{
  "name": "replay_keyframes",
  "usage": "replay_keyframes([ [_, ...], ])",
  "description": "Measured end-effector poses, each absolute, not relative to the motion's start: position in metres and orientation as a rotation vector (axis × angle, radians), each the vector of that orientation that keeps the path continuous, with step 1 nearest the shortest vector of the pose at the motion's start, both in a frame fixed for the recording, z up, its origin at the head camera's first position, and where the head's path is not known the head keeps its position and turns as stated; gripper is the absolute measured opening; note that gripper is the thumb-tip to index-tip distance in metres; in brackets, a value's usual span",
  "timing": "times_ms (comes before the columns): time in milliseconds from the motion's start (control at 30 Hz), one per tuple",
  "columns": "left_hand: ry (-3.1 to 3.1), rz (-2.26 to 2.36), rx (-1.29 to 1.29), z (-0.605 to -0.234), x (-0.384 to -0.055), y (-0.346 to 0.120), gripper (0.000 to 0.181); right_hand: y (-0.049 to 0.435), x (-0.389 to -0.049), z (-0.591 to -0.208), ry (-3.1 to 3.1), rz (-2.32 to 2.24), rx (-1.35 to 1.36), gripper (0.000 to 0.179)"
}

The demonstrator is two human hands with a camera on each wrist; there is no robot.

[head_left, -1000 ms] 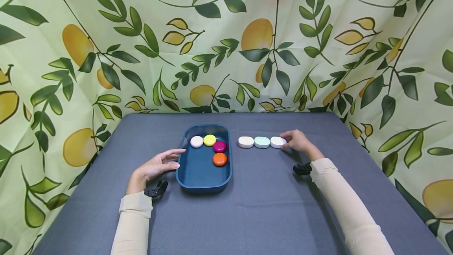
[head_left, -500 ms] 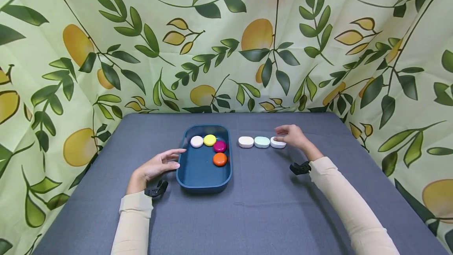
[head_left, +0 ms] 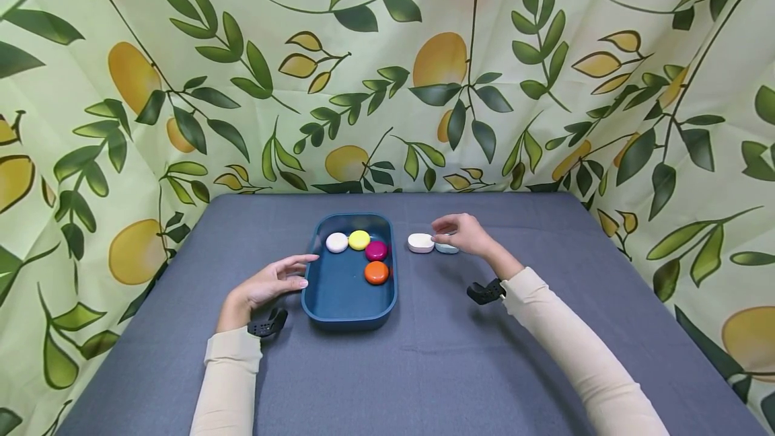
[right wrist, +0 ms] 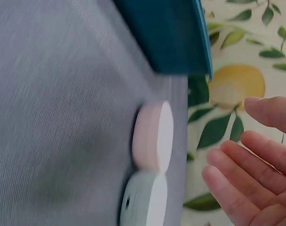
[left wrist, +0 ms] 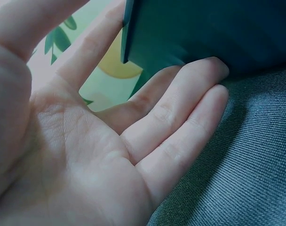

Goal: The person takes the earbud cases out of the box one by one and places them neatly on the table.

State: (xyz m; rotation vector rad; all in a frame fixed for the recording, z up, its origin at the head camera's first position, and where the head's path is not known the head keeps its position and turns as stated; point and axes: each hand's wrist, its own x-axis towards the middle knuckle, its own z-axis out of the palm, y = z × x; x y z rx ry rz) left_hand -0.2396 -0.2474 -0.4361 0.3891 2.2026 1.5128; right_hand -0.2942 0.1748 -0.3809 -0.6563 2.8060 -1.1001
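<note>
Right hand (head_left: 466, 234) has shifted left, fingers parted, empty, above the mint block (head_left: 447, 248) near the tabletop's (head_left: 424, 375) far edge (likely light, slick; I'd pinch its sides); left hand (head_left: 275, 281) loosely touches the tray (head_left: 349, 321).

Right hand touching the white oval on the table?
Apart. Right wrist view: patterned curtain shows plainly between the right hand and the white oval.
</note>
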Motion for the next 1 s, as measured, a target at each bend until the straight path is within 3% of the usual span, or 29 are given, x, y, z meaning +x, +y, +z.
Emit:
replay_keyframes([
  [400,2.208,1.513,0.397,-0.438,-0.241,-0.248,0.064,0.120,-0.293,-0.372,2.720,-1.143,-0.769,0.037],
  [1000,2.206,1.512,0.378,-0.436,-0.239,-0.246,0.063,0.035,-0.310,-0.381,2.582,-1.287,-0.642,0.041],
])
